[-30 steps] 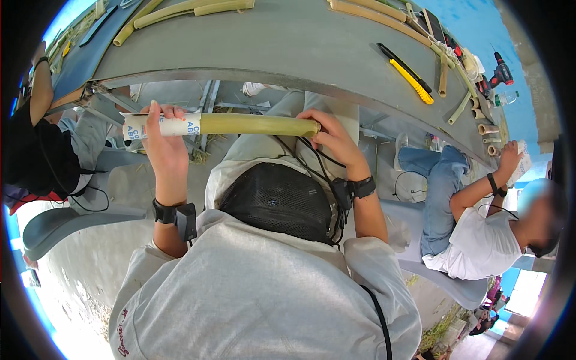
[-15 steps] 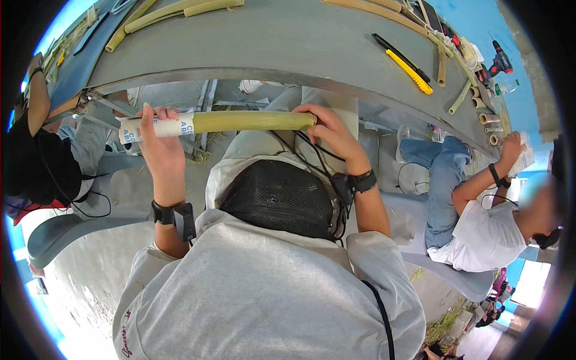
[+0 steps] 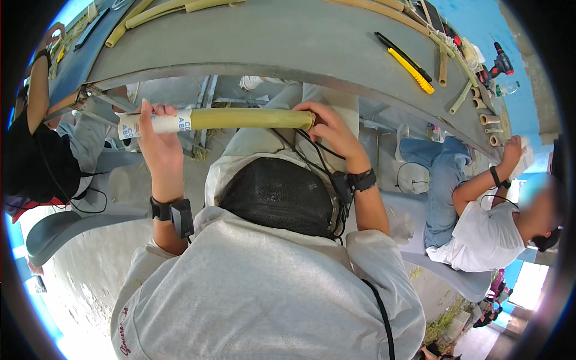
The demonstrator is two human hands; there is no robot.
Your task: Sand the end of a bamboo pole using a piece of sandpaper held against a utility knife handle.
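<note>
A yellow-green bamboo tube (image 3: 243,118) lies level across my lap, just in front of the table's near edge. Around its left end wraps a sheet of sandpaper (image 3: 183,121), its white backing printed in blue. My left hand (image 3: 161,135) is closed on this sheet, thumb on the near side and fingertips over the far side. At the tube's right end my right hand (image 3: 329,127) grips the bamboo, fingers curled over its top. The tube's far left tip is hidden inside the sandpaper.
On the grey table (image 3: 252,51) lie a yellow-and-black utility knife (image 3: 411,71), bamboo pieces (image 3: 157,15) at the far left and more bamboo (image 3: 442,65) at the right. A cordless drill (image 3: 500,62) stands far right. Co-workers sit at left and right (image 3: 480,231); cables cross my lap.
My left hand and the sandpaper have shifted slightly left along the tube. The tube's left part sits a little higher. The left co-worker's hand has risen.
</note>
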